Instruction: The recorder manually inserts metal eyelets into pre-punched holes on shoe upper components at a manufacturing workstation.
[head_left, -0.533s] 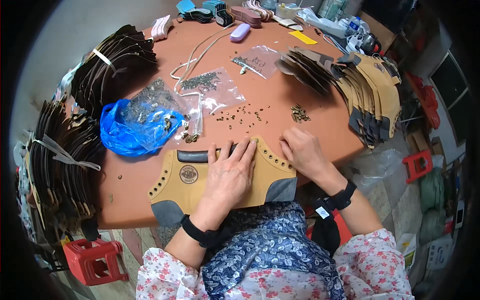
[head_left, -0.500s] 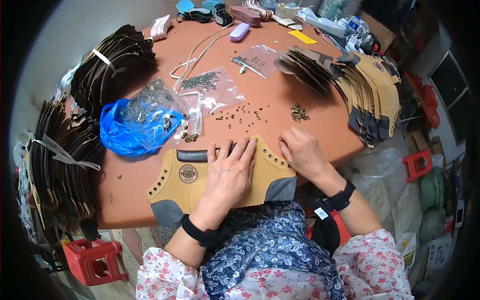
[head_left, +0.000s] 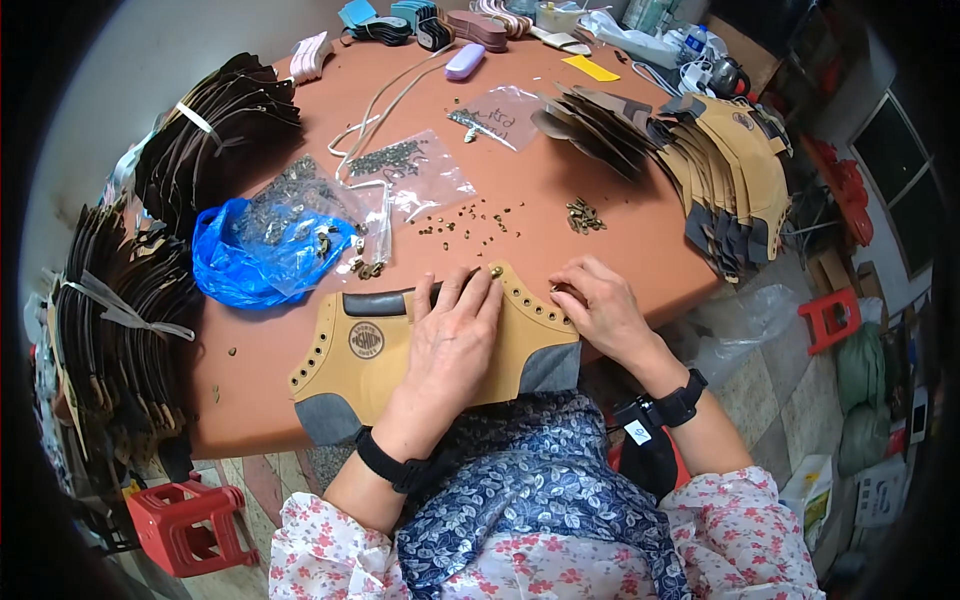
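Observation:
A tan shoe upper [head_left: 385, 370] with grey corner patches, a dark padded collar [head_left: 376, 304] and a round dark emblem lies flat at the table's near edge. Rows of dark eyelets run along both its curved sides. Across its middle my left hand [head_left: 450, 335] rests flat, fingers stretched toward the far edge. A small brass-coloured metal piece [head_left: 497, 271] sits at the upper's top right corner, beside my left fingertips. Just right of the right eyelet row, my right hand [head_left: 605, 310] is closed in a pinch. Something small and dark shows between its thumb and forefinger, too small to name.
Loose brass pieces [head_left: 465, 228] and a small heap of them [head_left: 585, 216] lie beyond the upper. Clear bags [head_left: 435, 190] and a blue plastic bag [head_left: 240, 270] stand left. Stacked uppers flank the table: dark bundles [head_left: 130, 320] left, tan ones [head_left: 735, 180] right.
The whole view has shifted slightly. My right hand has turned a little, its pinched fingers showing more. The brass piece at the upper's top corner shows more clearly. My left hand stays on the upper.

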